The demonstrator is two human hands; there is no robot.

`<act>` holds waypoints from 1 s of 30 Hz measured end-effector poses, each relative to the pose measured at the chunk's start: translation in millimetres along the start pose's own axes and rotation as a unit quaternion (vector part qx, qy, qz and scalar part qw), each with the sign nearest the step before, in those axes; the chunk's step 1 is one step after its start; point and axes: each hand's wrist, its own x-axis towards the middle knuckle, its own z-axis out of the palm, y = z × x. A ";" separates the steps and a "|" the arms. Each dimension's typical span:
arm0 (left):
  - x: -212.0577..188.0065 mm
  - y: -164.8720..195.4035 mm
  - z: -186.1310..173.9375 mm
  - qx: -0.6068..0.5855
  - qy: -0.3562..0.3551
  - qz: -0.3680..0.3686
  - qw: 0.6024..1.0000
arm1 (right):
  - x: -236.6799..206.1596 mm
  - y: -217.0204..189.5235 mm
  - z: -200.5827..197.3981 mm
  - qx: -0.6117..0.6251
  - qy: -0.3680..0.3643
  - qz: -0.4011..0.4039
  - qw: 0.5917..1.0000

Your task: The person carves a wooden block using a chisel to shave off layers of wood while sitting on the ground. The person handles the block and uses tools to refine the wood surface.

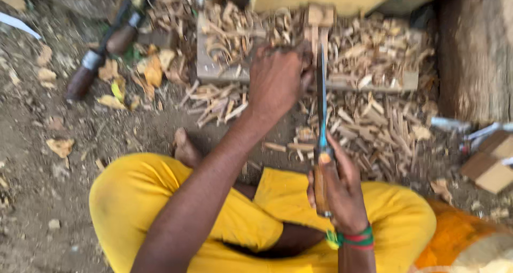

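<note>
Up ahead, the left hand closes around a small wooden piece standing on a plank strewn with shavings, while the right hand grips a long blade's wooden handle nearer.

Wood shavings, dry leaves, 2 dark-handled tools on dirt, wood block at rt.

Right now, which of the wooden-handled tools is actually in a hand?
The blue-bladed chisel, its wooden handle in the right hand. The two dark-handled tools lie untouched on the ground at upper left.
</note>
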 end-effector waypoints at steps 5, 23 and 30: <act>-1.8 -4.0 2.7 -0.060 0.048 0.021 0.997 | 17.9 -2.5 1.0 0.004 -0.020 -0.025 0.999; 10.9 -7.3 3.4 -0.061 0.026 -0.004 0.998 | 12.1 -15.9 -4.4 -0.006 -0.011 0.009 1.000; 6.4 -5.0 0.7 -0.063 0.047 0.010 0.997 | 10.3 -19.4 -3.4 -0.021 -0.005 0.017 1.000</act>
